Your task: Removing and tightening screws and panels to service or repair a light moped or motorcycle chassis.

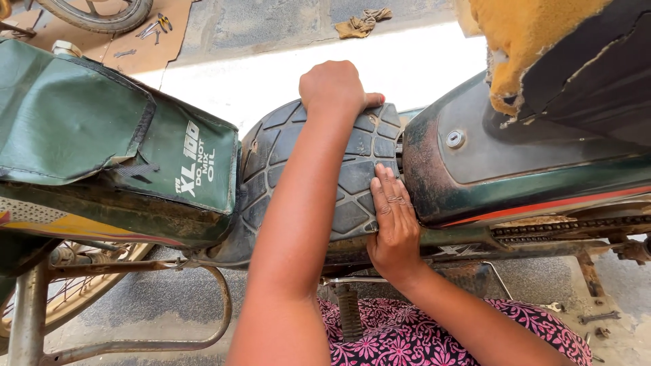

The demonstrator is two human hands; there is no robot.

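Centre frame: a black tyre with a blocky tread sits wedged in the moped frame, between the green fuel tank on the right and the green vinyl cover at left. Both hands are on it.

Left hand is up top-centre, arm stretched across the tread, fingers curled over the far edge of the tyre and gripping it. Only the knuckles show, fingertips hidden behind the rubber. Right hand is just right of centre, flat on the near sidewall, fingers straight and close together, pressing, not wrapped round anything.

Progress, as a judgement: tyre looks about seated in the gap, snug vs. the tank on the right side and tucked under the cover edge at left. Hands read as pushing/adjusting, so prob. not final yet. Can't tell if there's a rim or axle in it, hidden behind the arms and frame.

Around it: torn seat w/ yellow foam showing, upper right. Drive chain runs along mid-right below the tank. Spoked wheel lower left w/ rusty frame tubing. Another wheel on cardboard w/ small tools, upper left corner. A rag lies on the concrete, top centre. Loose bolts on the ground, lower right. Pink-and-black floral cloth on the person's lap, bottom centre.
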